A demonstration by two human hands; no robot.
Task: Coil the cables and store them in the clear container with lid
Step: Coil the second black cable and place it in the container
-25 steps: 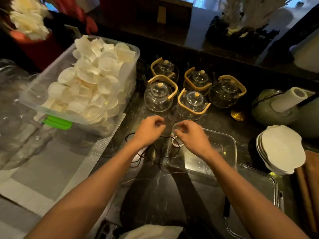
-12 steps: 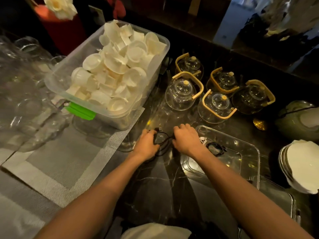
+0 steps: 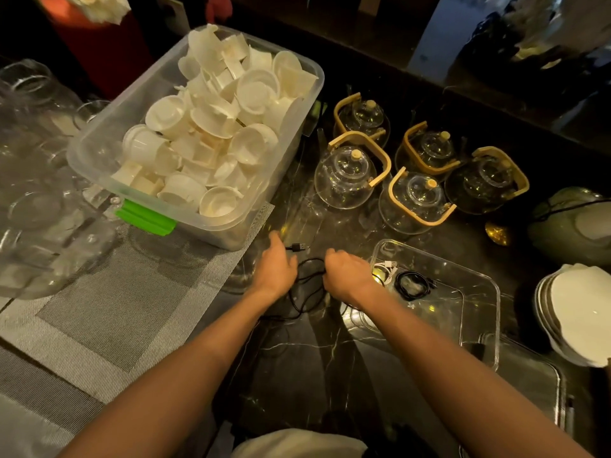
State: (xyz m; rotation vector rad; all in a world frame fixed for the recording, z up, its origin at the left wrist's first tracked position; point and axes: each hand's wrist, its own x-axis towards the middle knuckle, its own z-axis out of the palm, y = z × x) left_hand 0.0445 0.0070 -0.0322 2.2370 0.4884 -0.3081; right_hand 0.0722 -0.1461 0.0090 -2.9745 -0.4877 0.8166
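Black marble counter (image 3: 317,365) under both forearms. Beyond the left hand: big translucent bin (image 3: 139,166) with a green latch, heaped with white plastic cups, sitting on a grey woven placemat (image 3: 109,312). Beyond the right hand: five glass teapots (image 3: 347,176) with wooden handles. Just right of the right hand – the clear container (image 3: 482,292), lid off, holding a coiled black cable (image 3: 413,284) and a white cable (image 3: 388,266) near its closest corner. Clear lid (image 3: 542,385) lies further right, toward the person; stack of white plates (image 3: 578,312) past it.

Left hand (image 3: 276,269) and right hand (image 3: 345,274) sit close together, knuckles up, each gripping the loose black USB cable (image 3: 310,279) – loops hang between them, plug end (image 3: 299,247) sticking out beyond the left hand.
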